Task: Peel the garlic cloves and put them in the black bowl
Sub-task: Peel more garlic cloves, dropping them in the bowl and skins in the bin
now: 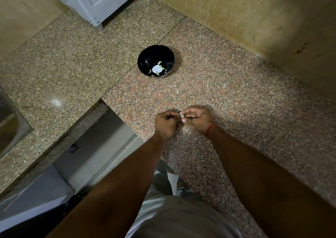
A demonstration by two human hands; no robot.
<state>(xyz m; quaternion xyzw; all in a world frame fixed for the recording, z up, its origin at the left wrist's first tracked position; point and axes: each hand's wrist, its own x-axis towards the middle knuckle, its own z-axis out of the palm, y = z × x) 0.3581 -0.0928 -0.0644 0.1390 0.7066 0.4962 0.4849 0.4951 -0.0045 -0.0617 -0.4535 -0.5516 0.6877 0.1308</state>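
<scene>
Left hand (pixel 166 123) and right hand (pixel 197 118) pinch garlic clove (pixel 181 115) near worktop (pixel 236 96) front edge; both grips narrow, closed on clove, pulling skin. Black bowl (pixel 143 59) well apart, mid-worktop, receiving peeled cloves.

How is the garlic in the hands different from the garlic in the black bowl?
The garlic in the hands is pinched between the left hand and right hand, mostly hidden; the garlic cloves in the black bowl lie loose and in plain sight. One piece is held; several lie in the black bowl. Both look pale.
</scene>
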